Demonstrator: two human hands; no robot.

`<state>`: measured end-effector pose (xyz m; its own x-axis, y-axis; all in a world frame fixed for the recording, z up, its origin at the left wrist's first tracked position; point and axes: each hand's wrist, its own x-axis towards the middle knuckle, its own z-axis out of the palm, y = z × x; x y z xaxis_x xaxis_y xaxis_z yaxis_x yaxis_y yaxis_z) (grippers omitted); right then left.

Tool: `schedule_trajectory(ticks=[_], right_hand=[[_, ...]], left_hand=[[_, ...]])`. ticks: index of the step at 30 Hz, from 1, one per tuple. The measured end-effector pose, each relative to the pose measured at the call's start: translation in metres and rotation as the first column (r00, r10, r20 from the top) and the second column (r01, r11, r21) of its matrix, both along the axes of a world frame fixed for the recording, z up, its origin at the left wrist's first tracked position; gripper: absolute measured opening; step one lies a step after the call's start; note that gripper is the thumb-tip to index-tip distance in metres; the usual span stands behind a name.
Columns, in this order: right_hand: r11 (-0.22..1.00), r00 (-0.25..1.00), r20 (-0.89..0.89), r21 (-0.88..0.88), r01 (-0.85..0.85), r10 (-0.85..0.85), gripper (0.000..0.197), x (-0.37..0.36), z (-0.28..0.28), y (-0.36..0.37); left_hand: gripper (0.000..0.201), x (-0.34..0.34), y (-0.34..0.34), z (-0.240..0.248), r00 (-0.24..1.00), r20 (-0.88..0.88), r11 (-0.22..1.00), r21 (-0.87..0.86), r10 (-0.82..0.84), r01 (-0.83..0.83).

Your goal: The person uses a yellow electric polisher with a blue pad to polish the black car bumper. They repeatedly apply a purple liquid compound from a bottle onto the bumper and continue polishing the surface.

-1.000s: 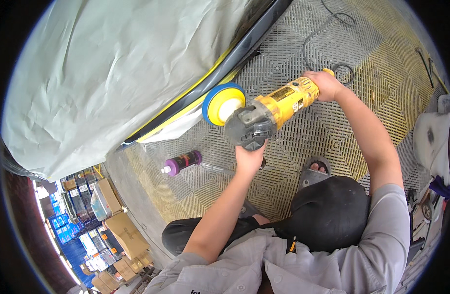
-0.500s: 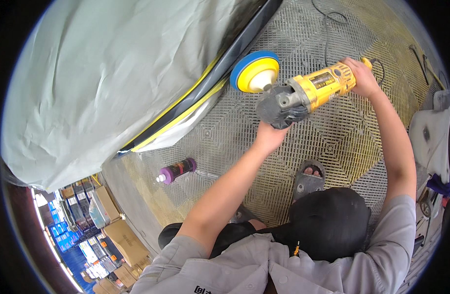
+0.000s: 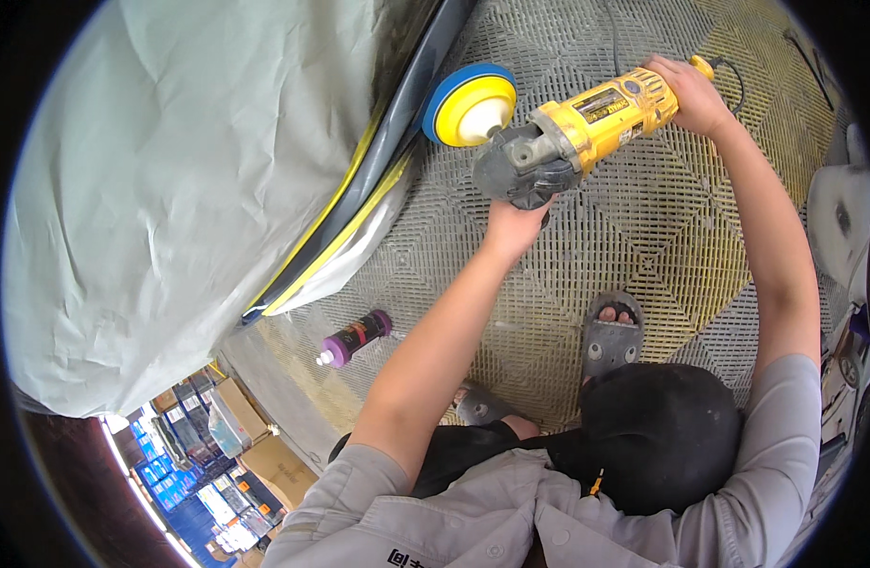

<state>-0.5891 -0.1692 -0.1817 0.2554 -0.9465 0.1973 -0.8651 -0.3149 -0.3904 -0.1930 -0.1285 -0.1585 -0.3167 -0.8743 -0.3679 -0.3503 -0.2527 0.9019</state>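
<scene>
A yellow polisher (image 3: 605, 115) with a black front head is held out in front of me, above the floor. My right hand (image 3: 695, 97) wraps round its rear end, where the cord comes out. Under the black head, my left hand (image 3: 516, 225) grips the front of the polisher; most of its fingers are hidden. The round pad (image 3: 470, 104), yellow with a blue rim and a pale centre, tilts toward the dark trim strip (image 3: 359, 204) edged with yellow tape. It looks close to the strip; whether they touch I cannot tell.
Grey-green sheeting (image 3: 198, 170) covers the large body on the left. A purple bottle with a white cap (image 3: 356, 338) lies on the grated floor tiles (image 3: 681, 218). Boxes (image 3: 276, 469) stand at lower left. A pale stained panel (image 3: 842, 222) is at the right; a cord runs at the top.
The polisher has shifted up and slightly left in the picture, in both hands. The whole view has also turned a little, so sheeting, strip and bottle sit differently.
</scene>
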Motion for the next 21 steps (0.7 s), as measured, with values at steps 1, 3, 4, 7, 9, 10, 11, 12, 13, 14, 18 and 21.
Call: schedule_trajectory(ticks=[1, 3, 4, 7, 9, 10, 11, 12, 13, 14, 18, 21], right_hand=[[0.999, 1.0, 0.014, -0.05, 0.005, -0.004, 0.04, 0.0, -0.001, 0.003], [1.0, 1.0, 0.013, -0.018, 0.003, -0.003, 0.044, 0.003, -0.001, 0.005], [1.0, 1.0, 0.01, 0.001, 0.002, -0.002, 0.046, 0.005, 0.0, 0.005], [0.997, 0.999, 0.04, -0.078, -0.009, 0.012, 0.04, 0.018, 0.006, 0.006], [0.989, 0.997, 0.072, -0.145, -0.028, 0.039, 0.042, 0.028, 0.011, 0.007], [0.988, 0.997, 0.066, -0.151, -0.037, 0.047, 0.042, 0.034, 0.013, 0.009], [0.986, 0.997, 0.058, -0.159, -0.046, 0.056, 0.042, 0.04, 0.014, 0.01], [0.984, 0.997, 0.046, -0.166, -0.058, 0.067, 0.042, 0.046, 0.015, 0.011], [0.989, 0.998, 0.034, -0.138, -0.045, 0.051, 0.043, 0.054, 0.015, 0.013], [0.988, 0.997, 0.04, -0.144, -0.054, 0.061, 0.042, 0.059, 0.015, 0.014], [0.992, 0.997, 0.018, -0.11, -0.069, 0.071, 0.043, 0.073, 0.017, 0.021], [1.0, 1.0, -0.001, -0.003, -0.015, 0.015, 0.045, 0.07, 0.02, 0.03]], left_hand=[[0.047, 0.001, 0.001, 0.0, 1.0, -0.009, 1.0, -0.002, -0.012, 0.012], [0.047, 0.006, 0.003, 0.0, 0.998, 0.066, 1.0, -0.012, -0.023, 0.024], [0.047, 0.009, 0.005, 0.0, 0.995, 0.1, 0.999, -0.021, -0.027, 0.029], [0.047, 0.029, 0.008, 0.002, 0.988, 0.111, 0.981, -0.149, -0.105, 0.121], [0.046, 0.042, 0.014, 0.002, 0.988, 0.118, 0.986, -0.123, -0.1, 0.114], [0.046, 0.05, 0.018, 0.002, 0.989, 0.116, 0.988, -0.113, -0.095, 0.108], [0.045, 0.057, 0.021, 0.001, 0.983, 0.138, 0.98, -0.143, -0.122, 0.141], [0.045, 0.065, 0.025, 0.0, 0.981, 0.16, 0.986, -0.109, -0.111, 0.129], [0.045, 0.072, 0.029, -0.002, 0.979, 0.177, 0.989, -0.086, -0.102, 0.119], [0.045, 0.08, 0.033, -0.003, 0.977, 0.195, 0.993, -0.055, -0.088, 0.101], [0.044, 0.096, 0.041, -0.004, 0.989, 0.097, 0.987, -0.109, -0.11, 0.121], [0.046, 0.089, 0.038, 0.001, 0.977, 0.173, 0.989, -0.053, -0.126, 0.137]])
